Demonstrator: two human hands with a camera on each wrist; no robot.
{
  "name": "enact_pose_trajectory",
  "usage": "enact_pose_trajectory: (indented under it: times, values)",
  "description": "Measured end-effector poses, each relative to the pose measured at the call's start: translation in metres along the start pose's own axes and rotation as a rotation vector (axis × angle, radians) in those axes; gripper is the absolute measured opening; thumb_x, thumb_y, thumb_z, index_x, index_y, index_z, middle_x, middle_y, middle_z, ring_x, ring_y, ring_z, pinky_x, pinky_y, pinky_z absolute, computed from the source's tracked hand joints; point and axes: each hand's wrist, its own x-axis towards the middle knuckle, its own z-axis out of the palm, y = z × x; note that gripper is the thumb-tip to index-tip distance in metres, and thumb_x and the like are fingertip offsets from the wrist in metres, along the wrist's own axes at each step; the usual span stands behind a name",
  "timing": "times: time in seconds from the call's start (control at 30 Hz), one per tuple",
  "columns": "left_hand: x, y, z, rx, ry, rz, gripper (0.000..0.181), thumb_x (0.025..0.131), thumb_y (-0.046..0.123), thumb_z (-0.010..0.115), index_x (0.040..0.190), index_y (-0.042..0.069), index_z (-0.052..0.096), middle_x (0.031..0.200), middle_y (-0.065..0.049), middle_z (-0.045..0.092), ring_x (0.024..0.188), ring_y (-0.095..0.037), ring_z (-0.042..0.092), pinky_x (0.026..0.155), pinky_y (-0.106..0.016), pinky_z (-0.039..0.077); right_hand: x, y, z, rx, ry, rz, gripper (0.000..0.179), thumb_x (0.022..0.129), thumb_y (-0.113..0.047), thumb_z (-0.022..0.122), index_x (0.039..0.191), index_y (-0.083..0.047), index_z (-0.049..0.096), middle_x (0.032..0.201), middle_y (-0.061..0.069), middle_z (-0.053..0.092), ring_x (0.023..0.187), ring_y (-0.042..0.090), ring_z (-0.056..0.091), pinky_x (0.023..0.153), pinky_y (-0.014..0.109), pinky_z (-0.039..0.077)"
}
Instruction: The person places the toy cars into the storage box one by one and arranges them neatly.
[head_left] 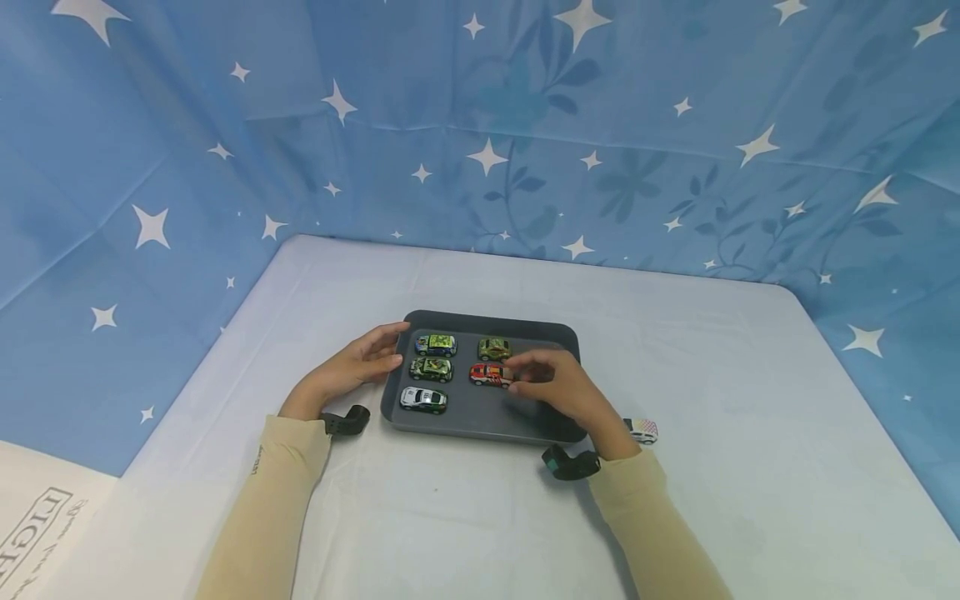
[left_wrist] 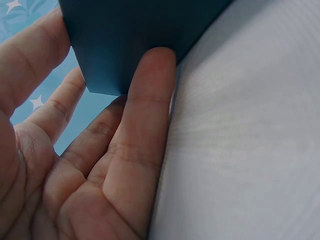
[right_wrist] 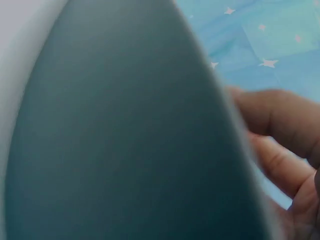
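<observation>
A dark grey tray [head_left: 480, 429] holds several small toy cars. My right hand [head_left: 558, 387] reaches over its right side and pinches the rear end of a red toy car [head_left: 489, 375] between thumb and fingers. Just behind it stands a green camouflage toy car [head_left: 493, 348]. Along the left side, in a column, are a yellow-and-blue car [head_left: 436, 345], a dark green car [head_left: 431, 369] and a white-and-green car [head_left: 423, 400]. My left hand [head_left: 352, 367] rests against the tray's left edge, fingers fairly straight along its outer wall [left_wrist: 125, 30]. The tray wall [right_wrist: 115, 125] hides my right fingertips in the right wrist view.
A white toy car [head_left: 643, 430] lies on the table right of the tray, partly behind my right wrist. White cloth [head_left: 750, 467] covers the table. A blue star-patterned curtain [head_left: 420, 100] hangs behind it, and a printed sheet [head_left: 45, 517] shows at the lower left.
</observation>
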Motion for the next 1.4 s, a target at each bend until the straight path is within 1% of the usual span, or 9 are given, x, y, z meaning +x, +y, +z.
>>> enact_pose_trajectory:
  times: [0.1, 0.2, 0.37, 0.7, 1.0, 1.1, 1.23, 1.4]
  values:
    - [0.0, 0.0, 0.0, 0.0, 0.0, 0.0, 0.071, 0.113, 0.018, 0.059, 0.172, 0.005, 0.022, 0.171, -0.03, 0.031, 0.158, -0.049, 0.032, 0.123, -0.066, 0.034, -0.003, 0.0, -0.003, 0.011, -0.036, -0.027, 0.034, 0.094, -0.001, 0.082, 0.126, 0.008, 0.074, 0.124, 0.022, 0.075, 0.098, 0.02, 0.067, 0.087, 0.035, 0.056]
    - [0.001, 0.0, 0.0, 0.0, 0.001, 0.0, 0.071, 0.113, 0.018, 0.059, 0.172, 0.005, 0.022, 0.171, -0.03, 0.032, 0.157, -0.049, 0.033, 0.123, -0.066, 0.035, -0.006, -0.001, -0.007, 0.028, -0.071, -0.039, 0.035, 0.095, -0.001, 0.08, 0.128, 0.009, 0.073, 0.125, 0.023, 0.074, 0.099, 0.021, 0.067, 0.088, 0.032, 0.056]
    - [0.001, 0.0, 0.0, 0.007, 0.002, 0.001, 0.071, 0.113, 0.018, 0.059, 0.172, 0.005, 0.022, 0.171, -0.03, 0.031, 0.157, -0.049, 0.033, 0.122, -0.066, 0.035, -0.01, -0.002, -0.012, 0.043, -0.099, -0.06, 0.034, 0.097, -0.001, 0.077, 0.129, 0.009, 0.073, 0.127, 0.023, 0.074, 0.102, 0.023, 0.067, 0.089, 0.03, 0.057]
    - [0.001, -0.001, 0.0, -0.001, -0.001, 0.003, 0.072, 0.113, 0.018, 0.059, 0.172, 0.005, 0.021, 0.171, -0.03, 0.031, 0.158, -0.049, 0.033, 0.123, -0.065, 0.035, -0.017, 0.002, -0.021, 0.064, -0.114, -0.077, 0.034, 0.099, -0.002, 0.076, 0.13, 0.009, 0.072, 0.129, 0.024, 0.072, 0.103, 0.02, 0.067, 0.091, 0.031, 0.058]
    - [0.001, -0.002, 0.001, 0.005, 0.004, -0.007, 0.071, 0.113, 0.019, 0.059, 0.172, 0.005, 0.022, 0.172, -0.03, 0.03, 0.158, -0.049, 0.032, 0.122, -0.065, 0.035, -0.027, 0.0, -0.028, 0.023, -0.102, -0.055, 0.037, 0.1, -0.007, 0.076, 0.134, 0.008, 0.07, 0.132, 0.022, 0.071, 0.107, 0.022, 0.068, 0.093, 0.031, 0.059]
    - [0.001, -0.002, 0.001, 0.007, 0.001, -0.006, 0.071, 0.113, 0.018, 0.059, 0.172, 0.004, 0.022, 0.172, -0.03, 0.03, 0.157, -0.049, 0.033, 0.122, -0.065, 0.036, -0.03, 0.0, -0.031, 0.025, -0.099, -0.056, 0.037, 0.1, -0.005, 0.076, 0.134, 0.009, 0.069, 0.131, 0.025, 0.071, 0.107, 0.021, 0.069, 0.093, 0.03, 0.059]
    - [0.001, -0.002, 0.001, 0.009, 0.0, -0.005, 0.072, 0.113, 0.019, 0.059, 0.172, 0.005, 0.022, 0.172, -0.03, 0.03, 0.158, -0.049, 0.033, 0.122, -0.064, 0.037, -0.035, 0.002, -0.034, 0.058, -0.1, -0.058, 0.038, 0.1, -0.003, 0.075, 0.133, 0.013, 0.068, 0.131, 0.029, 0.069, 0.107, 0.017, 0.069, 0.094, 0.027, 0.059]
    - [0.001, -0.001, 0.001, 0.01, 0.002, -0.003, 0.071, 0.113, 0.019, 0.059, 0.172, 0.005, 0.022, 0.172, -0.03, 0.029, 0.158, -0.049, 0.031, 0.122, -0.064, 0.036, -0.04, 0.005, -0.037, 0.078, -0.096, -0.055, 0.037, 0.1, -0.001, 0.074, 0.133, 0.014, 0.067, 0.131, 0.031, 0.069, 0.107, 0.014, 0.069, 0.094, 0.026, 0.058]
